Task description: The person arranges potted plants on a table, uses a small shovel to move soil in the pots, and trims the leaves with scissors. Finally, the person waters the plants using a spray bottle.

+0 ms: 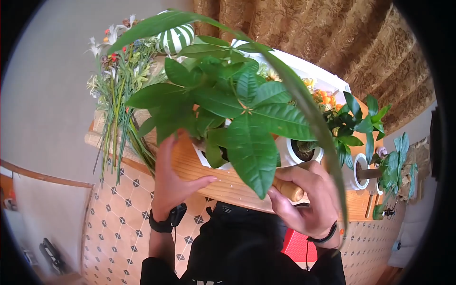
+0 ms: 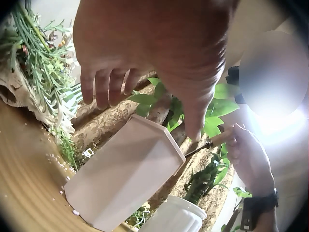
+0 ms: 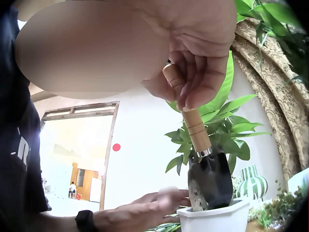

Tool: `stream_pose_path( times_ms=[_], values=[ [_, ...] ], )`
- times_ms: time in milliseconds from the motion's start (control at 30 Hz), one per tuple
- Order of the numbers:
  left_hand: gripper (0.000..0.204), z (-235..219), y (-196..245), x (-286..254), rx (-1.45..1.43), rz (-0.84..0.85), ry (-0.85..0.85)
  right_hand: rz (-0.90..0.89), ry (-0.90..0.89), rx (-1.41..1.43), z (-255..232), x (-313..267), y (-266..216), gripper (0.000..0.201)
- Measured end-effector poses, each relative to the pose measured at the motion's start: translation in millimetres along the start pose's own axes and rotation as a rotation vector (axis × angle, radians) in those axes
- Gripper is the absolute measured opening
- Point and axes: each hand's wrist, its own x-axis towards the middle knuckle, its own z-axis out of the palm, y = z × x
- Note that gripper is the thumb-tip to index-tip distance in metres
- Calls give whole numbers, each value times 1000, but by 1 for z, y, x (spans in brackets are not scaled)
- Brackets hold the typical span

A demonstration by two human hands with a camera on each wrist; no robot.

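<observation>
My right hand [image 1: 311,197] grips the wooden handle of a small trowel [image 3: 197,133]. Its black blade points down at the soil end of a white angular pot [image 3: 212,218], beside the trunk [image 3: 195,191] of a leafy green potted plant [image 1: 251,128]. Broad leaves hide the blade and much of the pot in the head view. On the pot's other side is my left hand [image 1: 171,183], thumb spread from straight fingers, holding nothing. The left wrist view has that hand [image 2: 149,53] above the pot's rim, with the trowel [image 2: 219,140] reaching in from the right.
Cut flowers [image 1: 118,95] lie at the wooden table's [image 1: 228,190] left end, near a green-striped vase [image 1: 175,39]. More plants in white pots [image 1: 358,173] stand to the right. A white tray [image 1: 342,85] with orange flowers is behind. White crumbs dot the tabletop.
</observation>
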Motion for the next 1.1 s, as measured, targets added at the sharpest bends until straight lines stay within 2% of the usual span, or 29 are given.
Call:
stream_pose_path(
  times_ms=[33,100,133,267,300,367,400,567,633,700,867,933,1100],
  values=[
    [115,1,3,2,-2,-4,8,-7,-5,2,1,2,-2,36],
    [120,-1,29,19,5,95,-73,-8,-49,-37,1,9,-6,34],
    [122,2,25,19,-42,-6,-139,10,-76,-56,1,10,-10,32],
    [122,16,17,25,-129,-11,-156,79,-137,-147,4,8,-14,33],
    [119,19,14,25,-172,11,-157,101,-150,-155,5,8,-15,34],
    [114,25,11,25,-256,57,-158,24,-134,-263,9,16,-19,38],
    [108,27,12,26,-297,48,-141,76,-217,-193,4,17,-18,41],
    [99,25,23,29,-359,50,-96,190,-204,-163,13,17,-17,41],
    [97,22,27,31,-404,49,-74,-3,-77,-133,17,23,-10,31],
    [96,20,28,33,-305,143,-63,16,-76,-131,16,22,-12,31],
    [98,23,23,30,-292,127,-41,36,-71,-144,12,21,-12,32],
    [99,25,22,29,-294,133,-15,1,-19,-184,13,23,-13,33],
    [101,24,21,30,-293,140,-33,-55,-55,-231,16,27,-14,35]
  ],
)
